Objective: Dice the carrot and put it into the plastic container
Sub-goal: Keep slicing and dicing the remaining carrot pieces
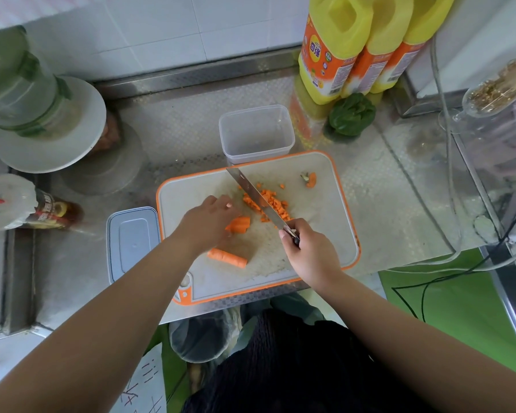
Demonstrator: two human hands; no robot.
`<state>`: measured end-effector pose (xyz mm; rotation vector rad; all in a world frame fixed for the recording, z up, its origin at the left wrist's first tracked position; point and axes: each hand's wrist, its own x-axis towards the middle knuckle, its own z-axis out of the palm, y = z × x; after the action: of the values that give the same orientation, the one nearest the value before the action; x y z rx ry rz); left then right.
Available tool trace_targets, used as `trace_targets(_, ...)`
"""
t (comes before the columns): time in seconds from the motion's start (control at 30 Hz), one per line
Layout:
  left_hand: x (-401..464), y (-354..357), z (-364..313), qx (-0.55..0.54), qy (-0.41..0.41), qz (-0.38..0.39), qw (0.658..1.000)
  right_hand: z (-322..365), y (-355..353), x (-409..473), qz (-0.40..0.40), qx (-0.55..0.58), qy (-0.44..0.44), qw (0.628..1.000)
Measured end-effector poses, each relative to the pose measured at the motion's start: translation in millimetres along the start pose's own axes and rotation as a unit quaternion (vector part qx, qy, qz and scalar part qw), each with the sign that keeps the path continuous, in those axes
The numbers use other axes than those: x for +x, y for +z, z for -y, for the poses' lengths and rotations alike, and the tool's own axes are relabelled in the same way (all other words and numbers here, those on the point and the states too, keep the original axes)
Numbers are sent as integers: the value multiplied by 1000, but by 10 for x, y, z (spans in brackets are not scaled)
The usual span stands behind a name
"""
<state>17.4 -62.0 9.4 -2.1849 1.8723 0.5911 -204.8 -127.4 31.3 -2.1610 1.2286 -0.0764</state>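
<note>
On the orange-rimmed cutting board [316, 251] lies a pile of diced carrot [273, 204]. My right hand [312, 254] grips the handle of a knife [256, 198] whose blade slants up-left across the dice. My left hand [207, 222] hovers over the board with fingers reaching toward a sliced carrot chunk [239, 224] beside the dice; whether it touches the chunk is unclear. A longer carrot piece [227, 257] lies near the board's front. The carrot's stem end [310, 179] sits at the far right. An empty clear plastic container [256, 134] stands just behind the board.
The container's lid [131, 238] lies left of the board. Yellow bottles [355, 46] and a green vegetable [352, 114] stand at the back right. A white plate [48, 126] under a green-taped jar, a bagged cup [9, 201], a glass jar and cables [447, 174] crowd the sides.
</note>
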Motion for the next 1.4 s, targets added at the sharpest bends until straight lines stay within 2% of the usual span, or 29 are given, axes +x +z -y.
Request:
trace_targets(0.2,-92,171,42,8,33,-109,993,25,-2,3,23,1,2,1000)
trace_targets(0.27,-112,247,57,-2,33,-115,993,31,8,2,34,3,5,999)
trace_targets(0.33,-127,279,82,-45,30,-129,990,43,13,1,45,5,6,999)
trace_targets(0.37,-161,273,93,-95,12,-161,982,51,13,6,52,5,6,999)
trace_targets(0.4,-225,263,99,-155,-24,-218,963,64,11,16,62,3,4,998)
trace_targets(0.47,-434,301,73,-233,-108,-379,889,98,9,32,93,-18,-12,995)
trace_targets(0.5,-571,357,-2,-239,-134,-431,860,119,14,36,116,-38,-26,992)
trace_targets(0.53,-707,440,-120,-235,-142,-450,850,143,26,37,138,-61,-40,988)
trace_targets(0.57,-819,553,-252,-234,-143,-444,853,169,48,34,159,-84,-51,982)
trace_targets(0.63,-943,781,-477,-276,-166,-378,868,225,113,34,194,-117,-56,972)
trace_targets(0.7,-924,939,-599,-334,-200,-320,864,260,173,52,221,-140,-49,964)
trace_targets(0.77,-841,978,-627,-359,-224,-312,851,271,212,82,240,-165,-52,955)
trace_targets(0.87,-714,934,-594,-371,-237,-332,834,282,240,122,252,-184,-64,948)
trace_targets(1.07,-537,975,-520,-288,-219,-380,851,357,250,251,220,-182,-62,956)
trace_targets(1.17,-555,1073,-483,-198,-148,-442,862,349,259,267,227,-184,-60,955)
trace_targets(1.27,-531,1116,-384,-178,-71,-466,864,323,273,281,233,-184,-49,954)
trace_targets(1.4,-421,1109,-325,-174,-52,-483,857,316,287,291,231,-186,-49,954)
